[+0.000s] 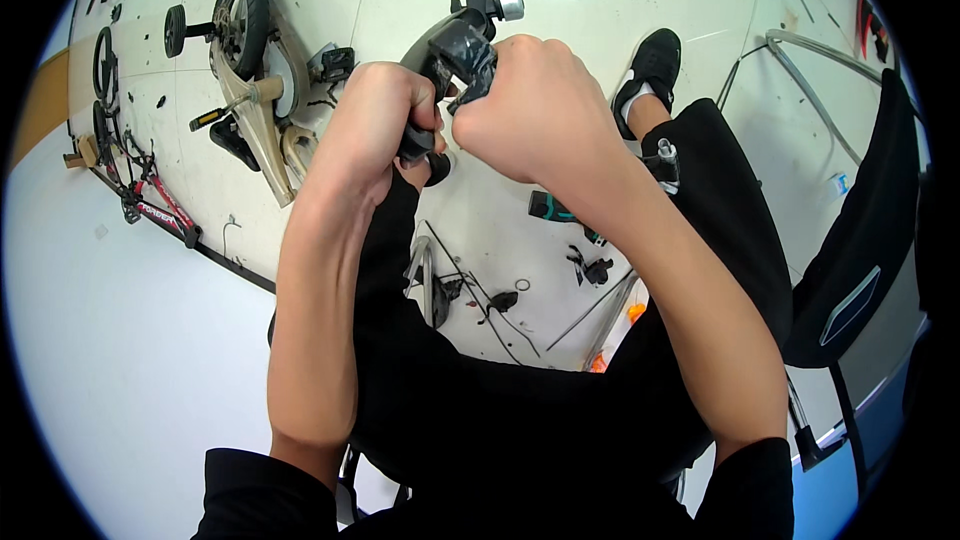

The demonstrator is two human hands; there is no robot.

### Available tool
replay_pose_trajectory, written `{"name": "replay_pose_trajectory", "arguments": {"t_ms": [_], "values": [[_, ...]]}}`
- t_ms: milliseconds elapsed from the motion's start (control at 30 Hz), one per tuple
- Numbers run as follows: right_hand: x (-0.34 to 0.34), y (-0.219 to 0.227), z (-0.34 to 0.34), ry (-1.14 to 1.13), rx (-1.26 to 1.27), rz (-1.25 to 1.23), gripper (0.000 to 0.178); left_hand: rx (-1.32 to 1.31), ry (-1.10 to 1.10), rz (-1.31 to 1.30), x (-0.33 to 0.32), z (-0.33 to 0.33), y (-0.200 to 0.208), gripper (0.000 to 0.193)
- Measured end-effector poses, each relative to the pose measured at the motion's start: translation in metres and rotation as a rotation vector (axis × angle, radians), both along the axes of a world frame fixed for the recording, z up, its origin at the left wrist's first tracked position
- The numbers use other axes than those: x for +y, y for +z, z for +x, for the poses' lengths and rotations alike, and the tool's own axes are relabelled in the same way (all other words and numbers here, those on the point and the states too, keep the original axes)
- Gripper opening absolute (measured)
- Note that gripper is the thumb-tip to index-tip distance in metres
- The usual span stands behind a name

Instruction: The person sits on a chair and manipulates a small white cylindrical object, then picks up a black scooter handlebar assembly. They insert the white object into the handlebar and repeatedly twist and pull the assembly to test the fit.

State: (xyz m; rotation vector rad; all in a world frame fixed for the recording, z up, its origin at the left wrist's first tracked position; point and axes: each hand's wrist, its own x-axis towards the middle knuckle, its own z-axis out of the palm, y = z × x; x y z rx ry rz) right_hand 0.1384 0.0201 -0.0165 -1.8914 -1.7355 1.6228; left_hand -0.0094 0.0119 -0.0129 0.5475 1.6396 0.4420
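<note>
Up in front of my knees I hold a black handlebar (430, 58), which has a silver bell (510, 4) at its far end. My left hand (378, 120) is closed round its near left part, and a dark end pokes out below the fingers. My right hand (535, 105) makes a fist at the right, against a glossy black piece (466, 52) that looks wrapped in film or tape. The two fists are close together but apart. Most of what lies inside both grips is hidden by the fingers.
A beige bike frame (262, 130) with a black-tyred wheel (242, 24) lies on the floor at the left. A teal and black power drill (550, 207), cables and small black parts (592, 268) lie between my legs. A black chair (860, 230) stands at the right.
</note>
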Motion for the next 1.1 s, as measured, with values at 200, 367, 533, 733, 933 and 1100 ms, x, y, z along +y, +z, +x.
{"name": "replay_pose_trajectory", "arguments": {"t_ms": [200,367,533,733,933,1100], "values": [[-0.016,-0.017,0.003,-0.039,0.006,0.276,0.017,-0.047,0.057,0.006,-0.004,0.009,0.009,0.008],[0.000,-0.003,0.006,0.013,-0.047,0.058,0.019,-0.045,0.026,0.027,-0.002,0.005,0.006,0.011],[-0.008,-0.005,-0.001,-0.010,-0.038,0.200,0.021,-0.037,0.013,0.004,-0.002,0.004,0.010,0.010],[-0.016,-0.007,-0.005,-0.066,-0.058,0.215,0.022,-0.052,0.006,-0.053,0.002,0.001,0.008,0.007],[-0.005,-0.003,0.002,-0.019,-0.019,0.123,0.020,-0.009,0.055,0.028,0.003,0.008,0.001,0.007],[-0.011,-0.006,-0.002,-0.041,-0.066,0.207,0.023,-0.028,0.059,0.012,0.001,0.006,0.000,0.008]]}}
